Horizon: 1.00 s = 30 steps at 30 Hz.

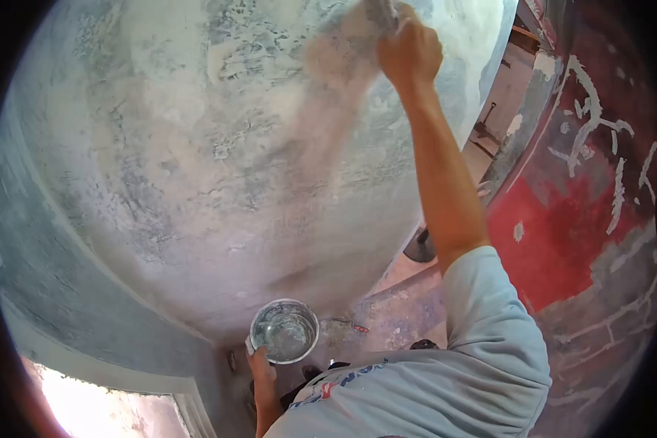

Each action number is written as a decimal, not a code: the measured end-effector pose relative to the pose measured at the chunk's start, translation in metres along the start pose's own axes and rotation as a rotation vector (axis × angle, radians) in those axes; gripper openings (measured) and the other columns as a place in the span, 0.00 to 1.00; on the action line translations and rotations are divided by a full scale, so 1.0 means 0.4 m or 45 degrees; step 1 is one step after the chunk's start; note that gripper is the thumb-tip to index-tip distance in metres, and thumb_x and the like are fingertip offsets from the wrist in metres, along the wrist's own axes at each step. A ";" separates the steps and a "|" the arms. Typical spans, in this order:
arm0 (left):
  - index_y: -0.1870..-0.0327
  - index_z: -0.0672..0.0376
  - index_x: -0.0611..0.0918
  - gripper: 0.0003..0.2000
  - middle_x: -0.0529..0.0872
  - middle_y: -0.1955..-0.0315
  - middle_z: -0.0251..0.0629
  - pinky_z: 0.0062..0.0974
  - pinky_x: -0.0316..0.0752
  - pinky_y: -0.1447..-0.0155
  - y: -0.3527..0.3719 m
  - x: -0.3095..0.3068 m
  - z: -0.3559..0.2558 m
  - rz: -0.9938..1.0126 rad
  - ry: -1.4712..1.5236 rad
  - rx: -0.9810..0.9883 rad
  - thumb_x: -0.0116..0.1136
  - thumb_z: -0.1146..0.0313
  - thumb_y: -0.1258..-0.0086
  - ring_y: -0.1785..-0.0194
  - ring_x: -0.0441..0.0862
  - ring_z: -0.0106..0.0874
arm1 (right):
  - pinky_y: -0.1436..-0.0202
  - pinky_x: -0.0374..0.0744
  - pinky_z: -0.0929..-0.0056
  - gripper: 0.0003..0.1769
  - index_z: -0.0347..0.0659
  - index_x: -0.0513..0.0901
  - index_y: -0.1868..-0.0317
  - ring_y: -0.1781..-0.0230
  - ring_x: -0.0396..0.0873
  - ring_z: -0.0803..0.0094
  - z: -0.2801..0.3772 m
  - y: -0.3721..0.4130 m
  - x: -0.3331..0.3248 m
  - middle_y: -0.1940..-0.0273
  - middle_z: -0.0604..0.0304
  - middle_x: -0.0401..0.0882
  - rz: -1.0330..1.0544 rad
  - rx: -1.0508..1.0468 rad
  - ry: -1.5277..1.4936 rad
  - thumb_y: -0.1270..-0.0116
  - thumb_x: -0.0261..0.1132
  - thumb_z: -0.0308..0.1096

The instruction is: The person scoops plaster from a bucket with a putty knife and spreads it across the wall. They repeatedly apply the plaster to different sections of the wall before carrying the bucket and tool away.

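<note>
My right hand (410,50) is raised high, closed around a grey flat tool (379,13) held up against the plastered wall (168,146). The tool is partly hidden by the fingers and lies at the top edge of the view, so I cannot tell its exact kind. Low in front of my body, my left hand (261,363) grips the side of a round bowl (318,336). Pale grey wet paste coats the inside of the bowl. The wall is patchy grey and white, with rough dark spots and the arm's shadow across it.
A red and grey wall (547,241) with pale filled streaks stands at the right. On the floor (409,314) lies a small red-handled tool (360,328). A dark round object (419,247) sits by the wall's lower right edge. Bright light enters through an opening (102,401) at lower left.
</note>
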<state>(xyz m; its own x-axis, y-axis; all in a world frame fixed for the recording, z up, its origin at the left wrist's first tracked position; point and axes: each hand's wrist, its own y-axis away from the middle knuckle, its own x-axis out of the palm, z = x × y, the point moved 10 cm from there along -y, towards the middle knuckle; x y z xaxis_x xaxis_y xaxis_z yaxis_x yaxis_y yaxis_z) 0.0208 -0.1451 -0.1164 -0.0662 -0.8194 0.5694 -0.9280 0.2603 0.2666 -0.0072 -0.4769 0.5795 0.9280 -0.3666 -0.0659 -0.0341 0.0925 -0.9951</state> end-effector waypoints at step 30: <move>0.40 0.60 0.72 0.30 0.79 0.51 0.38 0.29 0.75 0.46 0.004 0.067 -0.071 0.060 0.002 -0.037 0.44 0.83 0.50 0.49 0.78 0.33 | 0.70 0.78 0.51 0.16 0.45 0.81 0.50 0.74 0.80 0.45 -0.060 0.033 0.013 0.74 0.46 0.82 -0.011 -0.108 -0.179 0.39 0.56 0.30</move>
<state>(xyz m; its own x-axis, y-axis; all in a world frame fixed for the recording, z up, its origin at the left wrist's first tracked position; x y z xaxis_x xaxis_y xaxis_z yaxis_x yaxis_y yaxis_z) 0.0281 -0.1523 -0.0786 -0.1088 -0.8050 0.5832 -0.9129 0.3130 0.2618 -0.0116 -0.4998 0.5643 0.9709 -0.2335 -0.0525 -0.0517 0.0096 -0.9986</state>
